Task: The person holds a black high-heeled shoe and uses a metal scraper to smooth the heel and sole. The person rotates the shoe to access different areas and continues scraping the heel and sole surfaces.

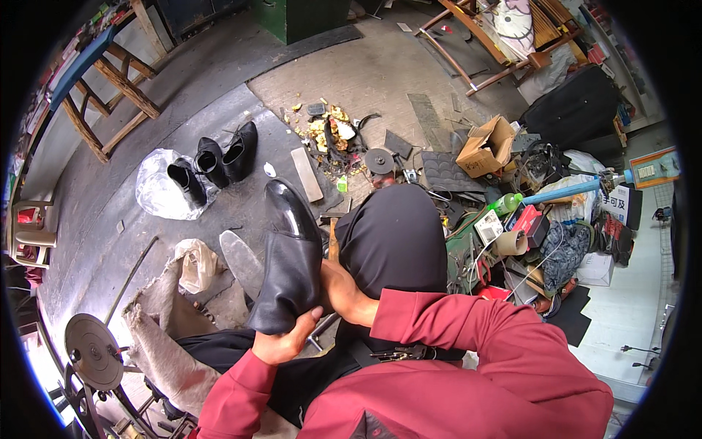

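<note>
A shiny black leather ankle boot [287, 282] is held over my lap, its toe pointing away from me and its shaft toward me. My left hand [284, 344] grips the near end of the shaft, thumb on top and the other fingers hidden underneath. Against the right side of the boot, my right hand [344, 294] is wrapped around it, with its fingertips out of sight behind the leather. A narrow wooden piece [333, 240] stands upright between the boot and my right knee. Left of the boot lies a grey, sole-shaped flat piece [242, 262].
Three black shoes [210, 162] stand ahead left, partly on a clear plastic sheet [157, 192]. Scraps [333, 135] litter the floor ahead. At right are an open cardboard box [485, 148], a green bottle [504, 204] and piled tools. A disc-wheeled machine [93, 351] stands near left.
</note>
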The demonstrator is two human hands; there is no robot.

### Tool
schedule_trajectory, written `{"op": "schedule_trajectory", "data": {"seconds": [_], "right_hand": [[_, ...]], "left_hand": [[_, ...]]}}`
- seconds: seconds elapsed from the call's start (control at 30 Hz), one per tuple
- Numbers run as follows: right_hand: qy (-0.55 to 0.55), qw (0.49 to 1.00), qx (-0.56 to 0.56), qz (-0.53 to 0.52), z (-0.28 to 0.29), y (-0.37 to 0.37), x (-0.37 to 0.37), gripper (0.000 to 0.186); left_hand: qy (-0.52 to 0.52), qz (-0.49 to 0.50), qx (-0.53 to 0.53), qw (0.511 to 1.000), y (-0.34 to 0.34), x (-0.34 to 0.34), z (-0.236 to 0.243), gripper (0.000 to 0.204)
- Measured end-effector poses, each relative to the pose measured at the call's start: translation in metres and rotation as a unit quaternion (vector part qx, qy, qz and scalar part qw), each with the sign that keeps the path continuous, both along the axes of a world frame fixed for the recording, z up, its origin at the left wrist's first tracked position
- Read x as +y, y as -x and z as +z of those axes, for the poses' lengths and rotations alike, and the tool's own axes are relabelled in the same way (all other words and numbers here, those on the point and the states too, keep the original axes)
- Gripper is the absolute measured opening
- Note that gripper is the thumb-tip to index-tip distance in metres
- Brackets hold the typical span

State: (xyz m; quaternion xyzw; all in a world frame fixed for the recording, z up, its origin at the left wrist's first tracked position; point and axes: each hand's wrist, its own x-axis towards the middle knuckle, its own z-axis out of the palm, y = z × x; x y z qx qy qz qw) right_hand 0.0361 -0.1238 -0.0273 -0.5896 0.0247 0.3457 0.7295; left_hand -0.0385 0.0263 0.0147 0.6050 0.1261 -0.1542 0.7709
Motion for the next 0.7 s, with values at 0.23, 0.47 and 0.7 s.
{"op": "schedule_trajectory", "data": {"seconds": [0.23, 0.47, 0.7], "right_hand": [[0.004, 0.999, 0.024, -0.041, -0.007, 0.005, 0.002, 0.036], [-0.009, 0.988, 0.149, -0.035, 0.007, -0.002, 0.002, 0.038], [-0.076, 0.974, 0.206, -0.056, 0.027, -0.013, 0.005, 0.049]], "left_hand": [[-0.008, -0.001, -0.099, 0.995, 0.000, 0.000, -0.008, 0.045], [-0.023, 0.011, -0.113, 0.993, -0.007, 0.006, -0.006, 0.040], [0.053, 0.067, -0.017, 0.996, -0.011, 0.020, 0.007, 0.051]]}}
